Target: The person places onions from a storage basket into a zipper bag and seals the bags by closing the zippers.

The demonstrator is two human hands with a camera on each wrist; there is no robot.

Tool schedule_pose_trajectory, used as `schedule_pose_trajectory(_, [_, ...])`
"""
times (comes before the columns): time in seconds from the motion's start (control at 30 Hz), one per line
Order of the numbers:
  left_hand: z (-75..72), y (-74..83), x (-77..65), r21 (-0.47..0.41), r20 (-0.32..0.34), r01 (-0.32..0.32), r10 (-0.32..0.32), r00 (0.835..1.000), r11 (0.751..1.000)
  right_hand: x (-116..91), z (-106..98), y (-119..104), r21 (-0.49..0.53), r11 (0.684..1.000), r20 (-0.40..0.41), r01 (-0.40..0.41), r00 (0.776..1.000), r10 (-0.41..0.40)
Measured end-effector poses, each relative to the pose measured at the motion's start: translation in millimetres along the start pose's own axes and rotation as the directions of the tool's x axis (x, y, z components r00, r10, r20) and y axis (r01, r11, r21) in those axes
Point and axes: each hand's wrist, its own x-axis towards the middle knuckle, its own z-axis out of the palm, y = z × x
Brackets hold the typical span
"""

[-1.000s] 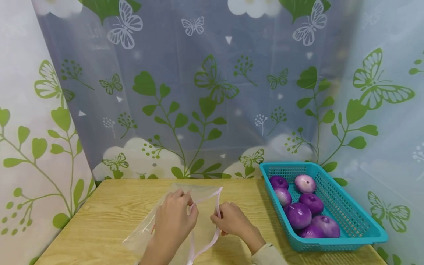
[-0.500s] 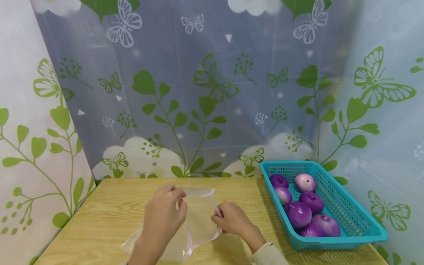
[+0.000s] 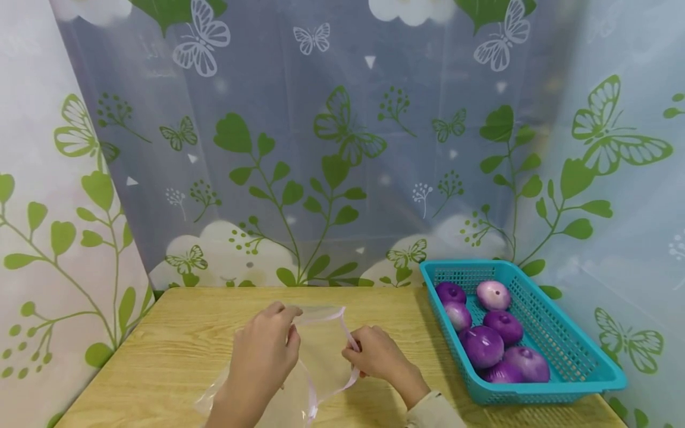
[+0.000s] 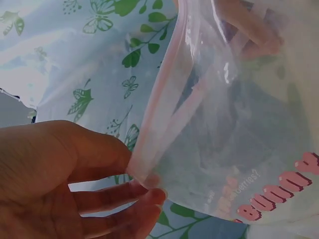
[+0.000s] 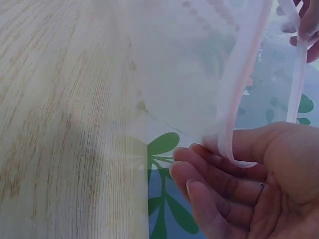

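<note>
A clear plastic zip bag point(image 4: 219, 144) with a pink-edged mouth is stretched between both hands just over the table. My left hand point(image 3: 262, 353) pinches one side of the mouth between thumb and fingers, and red "BUNNY" lettering shows on the bag in the left wrist view. On the opposite side, my right hand point(image 3: 377, 353) pinches the pink strip point(image 5: 239, 89), thumb against curled fingers. Between the hands the mouth gapes apart. Part of the bag lies hidden behind my left hand and forearm.
To the right stands a blue-green plastic basket point(image 3: 567, 339) holding several purple onions point(image 3: 481, 348), some paler than others. Beneath everything is a wood-grain table point(image 3: 176, 333). A patterned curtain point(image 3: 342, 196) with butterflies and leaves hangs behind the table and at both sides.
My left hand has moved left, drawing its side of the bag with it, so the mouth is wider. My right hand has stayed nearly in place. The onions and basket have not moved.
</note>
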Motion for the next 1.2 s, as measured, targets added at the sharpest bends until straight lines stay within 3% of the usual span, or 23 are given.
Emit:
schedule_pose_trajectory(0.33, [1.6, -0.5, -1.6, -0.021, 0.065, 0.0, 0.001, 0.998, 1.0, -1.1, -0.1, -1.5, 0.022, 1.0, -0.002, 0.019, 1.0, -0.019])
schedule_pose_trajectory(0.57, [3.6, -1.9, -1.0, -0.126, 0.118, 0.032, -0.017, 0.993, 0.991, -1.2, 0.3, -0.7, 0.01, 1.0, -0.007, 0.021, 1.0, -0.021])
schedule_pose_trajectory(0.83, [4.2, -4.9, -0.4, -0.157, 0.185, 0.083, -0.053, 0.981, 0.984, -1.1, -0.6, -1.3, -0.01, 0.999, -0.025, 0.034, 0.999, -0.034])
schedule_pose_trajectory(1.2, [9.5, -10.4, 3.2, -0.166, 0.176, 0.147, -0.118, 0.977, 0.975, -1.0, -2.8, -1.5, -0.032, 0.999, -0.033, 0.039, 0.999, -0.04])
